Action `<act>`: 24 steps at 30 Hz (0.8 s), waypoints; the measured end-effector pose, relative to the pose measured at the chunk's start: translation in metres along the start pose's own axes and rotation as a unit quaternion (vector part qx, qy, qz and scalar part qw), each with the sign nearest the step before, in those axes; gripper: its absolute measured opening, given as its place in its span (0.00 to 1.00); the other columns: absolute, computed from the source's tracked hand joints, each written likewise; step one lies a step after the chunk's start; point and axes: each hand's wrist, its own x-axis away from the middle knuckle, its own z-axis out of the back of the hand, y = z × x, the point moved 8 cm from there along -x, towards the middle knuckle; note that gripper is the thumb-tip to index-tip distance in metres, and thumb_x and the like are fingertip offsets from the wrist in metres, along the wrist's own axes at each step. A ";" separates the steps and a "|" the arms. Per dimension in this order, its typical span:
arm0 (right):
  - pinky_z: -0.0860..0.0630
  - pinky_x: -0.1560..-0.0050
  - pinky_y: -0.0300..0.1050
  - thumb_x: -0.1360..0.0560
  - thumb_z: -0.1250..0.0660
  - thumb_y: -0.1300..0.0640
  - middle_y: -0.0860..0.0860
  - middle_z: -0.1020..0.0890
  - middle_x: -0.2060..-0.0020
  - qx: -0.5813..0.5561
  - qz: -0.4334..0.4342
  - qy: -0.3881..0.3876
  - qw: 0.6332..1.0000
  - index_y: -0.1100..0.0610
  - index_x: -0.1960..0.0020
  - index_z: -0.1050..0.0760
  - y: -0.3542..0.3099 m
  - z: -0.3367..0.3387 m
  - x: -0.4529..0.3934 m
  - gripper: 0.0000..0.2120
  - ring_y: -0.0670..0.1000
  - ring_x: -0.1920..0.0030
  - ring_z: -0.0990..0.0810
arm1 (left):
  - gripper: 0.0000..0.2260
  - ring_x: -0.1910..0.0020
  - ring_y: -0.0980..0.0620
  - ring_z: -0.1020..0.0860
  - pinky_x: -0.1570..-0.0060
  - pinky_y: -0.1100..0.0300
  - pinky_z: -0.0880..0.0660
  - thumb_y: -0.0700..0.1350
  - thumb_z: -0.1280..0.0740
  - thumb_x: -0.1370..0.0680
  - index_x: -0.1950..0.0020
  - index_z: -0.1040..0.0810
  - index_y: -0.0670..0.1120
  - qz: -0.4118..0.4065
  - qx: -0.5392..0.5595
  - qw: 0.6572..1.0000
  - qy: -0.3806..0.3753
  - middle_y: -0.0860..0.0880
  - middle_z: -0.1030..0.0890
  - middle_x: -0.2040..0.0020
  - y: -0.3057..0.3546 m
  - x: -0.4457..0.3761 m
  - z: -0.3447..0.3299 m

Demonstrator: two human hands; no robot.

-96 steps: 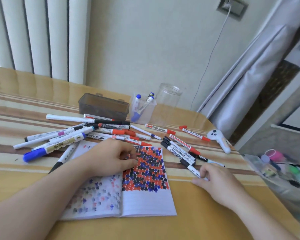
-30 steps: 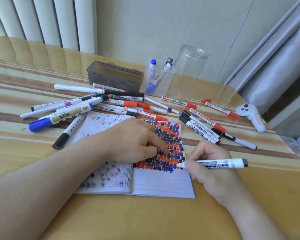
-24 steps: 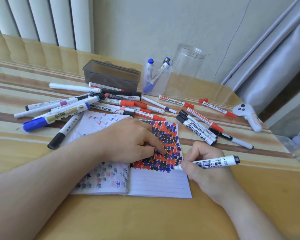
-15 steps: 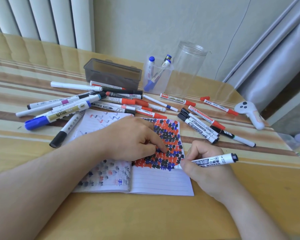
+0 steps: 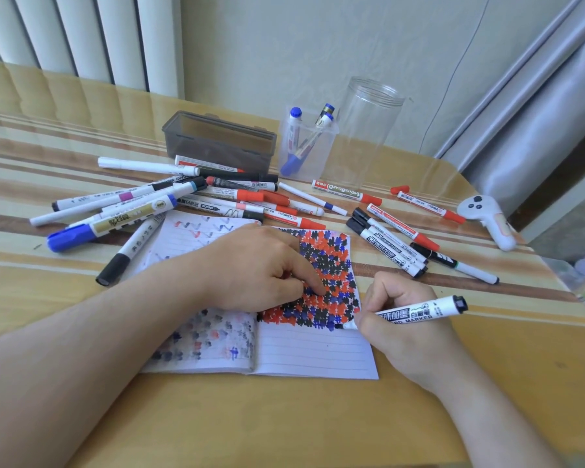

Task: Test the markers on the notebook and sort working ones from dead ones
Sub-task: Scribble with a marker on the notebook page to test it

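You are sitting in what looks like a room of a home, at a table [image 5: 81, 417] with a glossy striped yellow-and-brown cover pushed up against a plain pale wall [image 5: 318, 45]. White vertical slats [image 5: 81, 35] stand behind its left end, a grey curtain [image 5: 537, 113] hangs at the right, and a thin cable [image 5: 453, 79] runs down the wall. A white handheld controller [image 5: 487, 217] lies on the table's right side, a household sort of thing.

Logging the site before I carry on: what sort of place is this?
Probably a room in a home, not a workshop: a striped, glossy table set against a plain wall, a white radiator behind it, and grey curtains at the right.
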 end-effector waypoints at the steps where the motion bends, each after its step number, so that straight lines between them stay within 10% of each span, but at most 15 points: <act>1: 0.36 0.69 0.55 0.33 0.29 0.58 0.62 0.28 0.69 -0.004 0.001 0.004 1.000 0.58 0.67 0.31 0.000 0.001 0.000 0.11 0.58 0.69 0.32 | 0.18 0.56 0.66 0.29 0.55 0.60 0.34 0.55 0.42 0.23 0.39 0.19 0.71 0.002 -0.001 1.000 -0.003 0.61 0.28 0.59 0.000 0.000 0.000; 24: 0.37 0.69 0.49 0.36 0.29 0.52 0.63 0.31 0.71 -0.049 -0.012 -0.003 0.999 0.56 0.68 0.31 0.005 0.001 -0.001 0.12 0.53 0.71 0.34 | 0.23 0.54 0.63 0.29 0.49 0.59 0.30 0.44 0.45 0.19 0.26 0.30 0.62 0.002 0.032 0.999 0.031 0.62 0.26 0.55 0.000 0.005 0.005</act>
